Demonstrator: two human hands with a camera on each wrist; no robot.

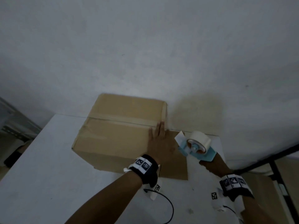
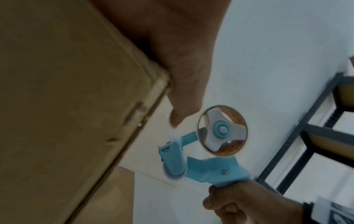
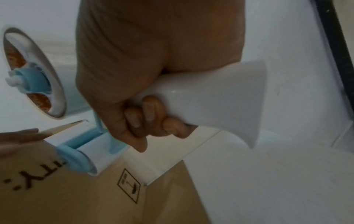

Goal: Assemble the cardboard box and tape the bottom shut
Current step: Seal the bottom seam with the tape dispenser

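Nearest to me I see my two arms, each with a dark wrist band [image 1: 146,165] that has black and white square marks on it. A thin black cable [image 1: 168,207] curls on the white desk [image 1: 48,167] under my left arm.

My right hand [image 1: 213,165] is curled tight round the white handle [image 3: 210,97] of the tape dispenser [image 1: 196,147]. The dispenser is light blue, with a fat roll of pale tape [image 1: 200,138] on its wheel. It is up in the air near the right edge of the desk, just beside the box. A short end of tape [image 1: 179,136] sticks out at its front, close to my left fingertips.

My left hand [image 1: 157,139] lies flat with straight fingers on the right end of the cardboard box [image 1: 116,130]. It presses there and grips nothing.

The box is brown and stands in the middle of the desk, reaching toward the far edge. Its top flaps are closed, and a strip of pale tape [image 1: 123,119] runs along the seam from the left side to my fingers. A flap [image 1: 174,159] lies flat on the desk at the right of the box. Black letters and a small square sign [image 3: 129,188] are printed on it. I cannot see inside the box.

Behind the desk is a plain white wall [image 1: 145,46]. A dark metal shelf [image 1: 275,162] stands off to the right.
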